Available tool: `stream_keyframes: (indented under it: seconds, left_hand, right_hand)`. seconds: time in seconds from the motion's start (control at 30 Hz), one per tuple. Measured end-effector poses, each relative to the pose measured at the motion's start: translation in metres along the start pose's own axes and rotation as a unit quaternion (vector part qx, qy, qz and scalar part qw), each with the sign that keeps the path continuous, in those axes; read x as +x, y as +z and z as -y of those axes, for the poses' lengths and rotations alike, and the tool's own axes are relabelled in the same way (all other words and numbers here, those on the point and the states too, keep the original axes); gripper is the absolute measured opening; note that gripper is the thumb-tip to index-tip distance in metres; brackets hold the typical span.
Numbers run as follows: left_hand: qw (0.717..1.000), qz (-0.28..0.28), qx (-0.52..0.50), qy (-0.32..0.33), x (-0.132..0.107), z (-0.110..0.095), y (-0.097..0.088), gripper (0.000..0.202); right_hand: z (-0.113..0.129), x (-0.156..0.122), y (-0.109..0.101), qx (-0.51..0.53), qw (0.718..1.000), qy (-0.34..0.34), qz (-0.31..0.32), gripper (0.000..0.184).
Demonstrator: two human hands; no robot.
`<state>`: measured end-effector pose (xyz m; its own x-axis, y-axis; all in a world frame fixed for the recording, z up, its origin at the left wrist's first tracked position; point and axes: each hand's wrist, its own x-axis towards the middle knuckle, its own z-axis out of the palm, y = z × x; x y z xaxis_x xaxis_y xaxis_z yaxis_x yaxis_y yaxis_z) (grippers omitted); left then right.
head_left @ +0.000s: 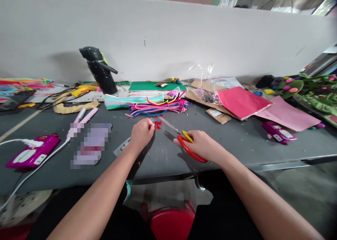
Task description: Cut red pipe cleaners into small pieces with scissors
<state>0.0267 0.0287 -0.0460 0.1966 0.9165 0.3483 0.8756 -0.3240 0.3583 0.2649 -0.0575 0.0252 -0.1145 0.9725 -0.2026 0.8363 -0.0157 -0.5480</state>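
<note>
Left hand [143, 132]: centre of the frame, fingers curled, the grip drawn nearly together at thumb and forefinger; whether it is fully closed or has hold of something, I cannot tell.
Right hand [202, 143]: right of centre, the grip closed round the handles of the scissors [188, 150], one red, one yellow.
Blades: slim, shiny, pointing up and left toward the red pieces; how far apart they stand is hard to make out.
Red pieces [158, 125]: short, curled, in a small cluster mid-frame on the grey desk [237, 147], just beside the left fingertips.
Black flask [104, 77]: upper left, smooth, lidded and tilted in view; its contents are hidden.
Clear bag [207, 89]: upper right of centre, crinkled, glossy plastic; what lies in or under it is unclear.
Brown packet [218, 116]: below the bag, flat, with a pale label; contents hidden.
Fuzzy stems [163, 106]: upper centre, a pink and blue bundle tied in yellow, beside a paler turquoise one.
Perforated plate [121, 147]: partly covered by the left hand and arm.
Pale purple slab [92, 143]: lower left of centre, pixelated, details unreadable.
Pompom-dotted greenery [292, 89]: cut off at the right edge.
</note>
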Motion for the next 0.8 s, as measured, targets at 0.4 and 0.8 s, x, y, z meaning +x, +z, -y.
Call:
stream_keyframes:
  seconds: [0.4, 0.8]
  left_hand:
    - [0.992, 0.022, -0.093, -0.079, 0.002, -0.002, -0.004, 0.014]
    - [0.989, 0.019, -0.111, -0.096, 0.003, -0.001, -0.005, 0.017]
  right_hand:
    - [-0.003, 0.01, -0.003, -0.036, 0.999, 0.008, 0.029, 0.055]
    - [-0.008, 0.011, 0.0, -0.013, 0.999, 0.009, 0.052, 0.057]
